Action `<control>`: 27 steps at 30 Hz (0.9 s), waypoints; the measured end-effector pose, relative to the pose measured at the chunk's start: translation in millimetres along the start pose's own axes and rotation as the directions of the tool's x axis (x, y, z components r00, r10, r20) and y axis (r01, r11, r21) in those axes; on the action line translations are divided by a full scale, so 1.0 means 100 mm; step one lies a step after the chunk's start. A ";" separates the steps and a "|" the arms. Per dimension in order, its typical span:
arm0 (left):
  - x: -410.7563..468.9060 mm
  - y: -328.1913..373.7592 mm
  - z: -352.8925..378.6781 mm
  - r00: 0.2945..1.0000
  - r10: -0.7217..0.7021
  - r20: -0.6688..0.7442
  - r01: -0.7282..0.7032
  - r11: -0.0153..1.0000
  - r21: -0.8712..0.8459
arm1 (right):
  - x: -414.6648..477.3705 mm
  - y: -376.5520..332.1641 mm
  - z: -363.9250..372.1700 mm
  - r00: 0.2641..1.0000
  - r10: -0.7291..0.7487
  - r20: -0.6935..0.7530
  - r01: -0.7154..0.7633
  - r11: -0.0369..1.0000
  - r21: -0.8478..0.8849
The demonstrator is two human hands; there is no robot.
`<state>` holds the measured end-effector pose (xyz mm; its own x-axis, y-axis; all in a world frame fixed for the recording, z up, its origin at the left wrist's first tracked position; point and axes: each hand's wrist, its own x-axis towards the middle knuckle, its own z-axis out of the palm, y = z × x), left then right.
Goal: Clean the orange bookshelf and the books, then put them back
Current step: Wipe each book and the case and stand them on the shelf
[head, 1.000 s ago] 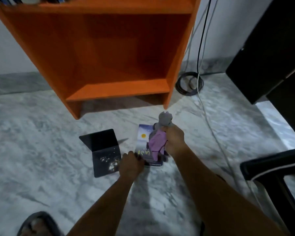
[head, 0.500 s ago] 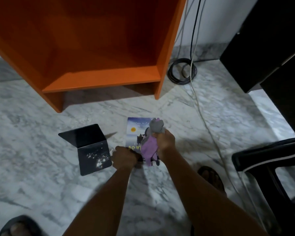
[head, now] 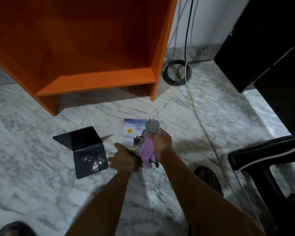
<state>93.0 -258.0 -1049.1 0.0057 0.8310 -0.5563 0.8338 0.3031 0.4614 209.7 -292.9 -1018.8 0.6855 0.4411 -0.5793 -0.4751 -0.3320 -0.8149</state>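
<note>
Grey-veined marble floor [head: 41,167] under a white wall [head: 208,19].
Marble skirting [head: 203,51] lines the wall's foot. A black cable [head: 177,73] lies coiled beside it, and a pale cable [head: 199,120] trails across the floor. A dark cabinet [head: 266,40] stands at right, with a black chair [head: 266,155] nearer.

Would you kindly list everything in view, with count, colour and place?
bookshelf: one, orange, on floor, upper left.
book: one, blue, flat on floor before the bookshelf.
cloth: one, grey and purple, over the book.
bookend: one, black, on floor left of the book.
cable coil: one, black, by the wall.
cable: one, white, across the floor.
cabinet: one, dark, upper right.
chair: one, black, lower right.
sandals: two, dark, bottom left and lower right.
left hand: holds the book's near edge.
right hand: grips the cloth.
</note>
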 end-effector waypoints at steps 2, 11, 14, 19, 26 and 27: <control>0.12 -0.06 -0.02 0.989 0.000 0.146 0.010 0.998 -0.065 | 0.01 -0.02 0.03 1.000 -0.016 0.012 0.015 1.000 0.007; -0.06 0.03 -0.90 0.825 0.310 0.472 0.179 0.650 -0.739 | -0.46 -0.37 0.15 0.915 -0.395 0.080 0.402 0.891 -0.211; -0.26 0.13 -1.27 0.822 0.394 0.411 0.082 0.632 -0.770 | -0.74 -0.25 0.30 0.732 -0.589 0.343 0.681 0.655 -0.328; -0.68 0.20 -1.98 0.797 0.511 0.322 -0.107 0.644 -0.758 | -1.08 -0.37 0.57 0.577 -0.636 0.513 0.816 0.432 -0.383; -1.20 0.19 -2.73 0.672 0.665 0.325 -0.289 0.640 -0.712 | -1.37 -1.19 0.71 0.480 -0.843 0.243 0.842 0.366 -0.397; -1.26 0.19 -2.78 0.654 0.683 0.326 -0.312 0.636 -0.706 | -1.38 -1.30 0.68 0.494 -0.857 0.144 0.815 0.398 -0.421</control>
<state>-45.3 -226.9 -777.6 0.7532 0.5982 -0.2737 0.1384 0.2627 0.9549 139.0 -253.7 -833.6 0.6662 0.6229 0.4100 0.6017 -0.1242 -0.7890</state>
